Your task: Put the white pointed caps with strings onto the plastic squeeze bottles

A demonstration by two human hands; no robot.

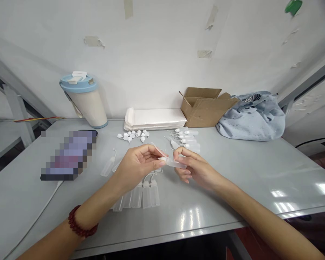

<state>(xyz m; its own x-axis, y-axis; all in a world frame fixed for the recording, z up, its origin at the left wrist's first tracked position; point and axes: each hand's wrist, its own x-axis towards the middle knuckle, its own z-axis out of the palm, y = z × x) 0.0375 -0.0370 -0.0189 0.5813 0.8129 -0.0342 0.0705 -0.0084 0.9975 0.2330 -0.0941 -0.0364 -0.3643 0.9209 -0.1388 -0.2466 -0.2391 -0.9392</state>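
Observation:
Both hands meet over the middle of the table on one small translucent plastic bottle (178,165). My left hand (137,162) pinches the white cap (164,159) at the bottle's neck end, while my right hand (196,166) grips the bottle's body, which lies roughly level. Beneath my left hand several similar bottles (151,195) stand in a row on the table, with thin tubes at their tops. More bottles (108,166) lie to the left, partly behind the hand. Loose white caps (130,136) are scattered further back. Another group of capped bottles (188,139) lies behind my right hand.
At the back stand a white stack of flat packages (157,117), an open cardboard box (206,110) and a bundled blue cloth (251,119). To the left are a tumbler (86,101) and a phone (73,155) with a white cable (38,216). The grey table (233,162) meets a wall behind.

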